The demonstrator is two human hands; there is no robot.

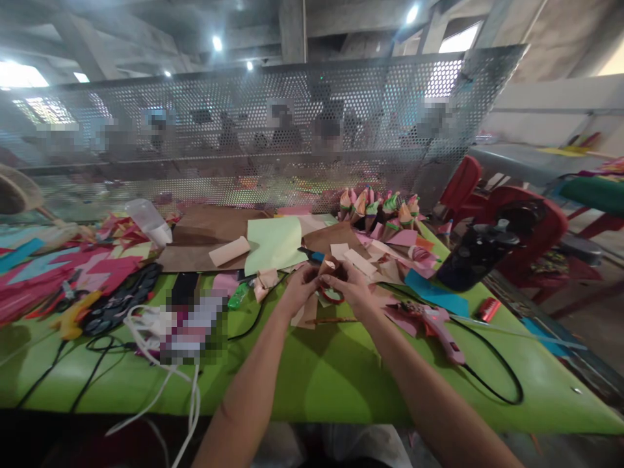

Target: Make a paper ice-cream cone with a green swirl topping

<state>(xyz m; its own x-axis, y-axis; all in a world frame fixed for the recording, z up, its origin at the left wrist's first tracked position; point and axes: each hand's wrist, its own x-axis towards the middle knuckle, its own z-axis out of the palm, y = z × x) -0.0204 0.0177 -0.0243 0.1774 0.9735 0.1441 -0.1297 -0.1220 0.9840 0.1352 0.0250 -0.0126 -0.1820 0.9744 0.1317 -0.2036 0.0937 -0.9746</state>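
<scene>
Both my hands meet over the middle of the green table, fingers closed around a small curled piece of brown paper. My left hand grips its left side and my right hand its right side. Just below the fingers shows a red ring-shaped handle, its other parts hidden. A pencil lies nearer to me, beside brown paper scraps. To the right of my right hand rests a pink glue gun with a black cord.
Several paper ice cream cones stand at the back right, near a dark bottle. Pale green paper and brown sheets lie behind my hands. Left are a power strip, a yellow glue gun and white cables.
</scene>
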